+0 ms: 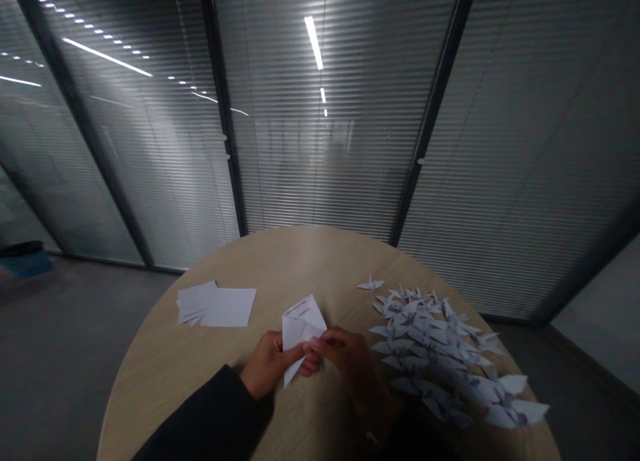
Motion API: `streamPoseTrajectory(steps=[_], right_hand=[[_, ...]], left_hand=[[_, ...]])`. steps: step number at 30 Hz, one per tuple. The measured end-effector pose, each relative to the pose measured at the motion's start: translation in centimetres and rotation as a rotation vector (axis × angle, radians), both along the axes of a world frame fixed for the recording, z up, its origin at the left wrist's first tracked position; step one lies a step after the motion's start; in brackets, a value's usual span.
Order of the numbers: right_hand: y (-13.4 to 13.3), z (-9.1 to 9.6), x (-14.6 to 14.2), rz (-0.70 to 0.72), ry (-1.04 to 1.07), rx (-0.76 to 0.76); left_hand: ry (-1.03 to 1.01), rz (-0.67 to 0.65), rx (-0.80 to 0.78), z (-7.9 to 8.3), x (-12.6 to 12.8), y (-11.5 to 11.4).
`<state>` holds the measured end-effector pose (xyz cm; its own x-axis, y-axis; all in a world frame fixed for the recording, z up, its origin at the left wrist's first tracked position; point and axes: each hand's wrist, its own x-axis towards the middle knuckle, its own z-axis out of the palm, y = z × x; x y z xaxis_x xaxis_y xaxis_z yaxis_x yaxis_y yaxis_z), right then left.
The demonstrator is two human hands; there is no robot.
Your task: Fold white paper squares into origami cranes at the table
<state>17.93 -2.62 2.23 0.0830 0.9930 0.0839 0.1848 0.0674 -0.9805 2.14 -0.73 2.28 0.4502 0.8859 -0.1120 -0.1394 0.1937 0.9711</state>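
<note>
A partly folded sheet of white paper (302,319) with dark print near its top edge is held up off the table between both hands. My left hand (273,364) is closed on its left side and lower part, the thumb lying across the front and fingers behind. My right hand (345,354) pinches the paper's right edge with thumb and forefinger, close to the left thumb tip. The paper's lower point sticks out below the left thumb. Its back side is hidden.
On the round wooden table (320,254), white paper sheets (229,307) lie in a loose stack at left. Many folded paper cranes (430,341) crowd the right side, and a single crane (371,285) sits slightly apart. Glass partitions with blinds (320,181) stand behind. A blue bin (26,262) is at far left.
</note>
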Motion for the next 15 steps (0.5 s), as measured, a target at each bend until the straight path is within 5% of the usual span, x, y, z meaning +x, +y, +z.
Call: streamPoseTrajectory(steps=[7,15], right_hand=[[0.5,1.2,3.3,-0.295,0.233,0.020],[-0.1,0.7,0.6,0.027,0.071,0.022]], left_hand=[[0.028,-0.008,-0.061,0.6,0.1,-0.4],[0.000,0.089,-0.071,0.7,0.1,-0.2]])
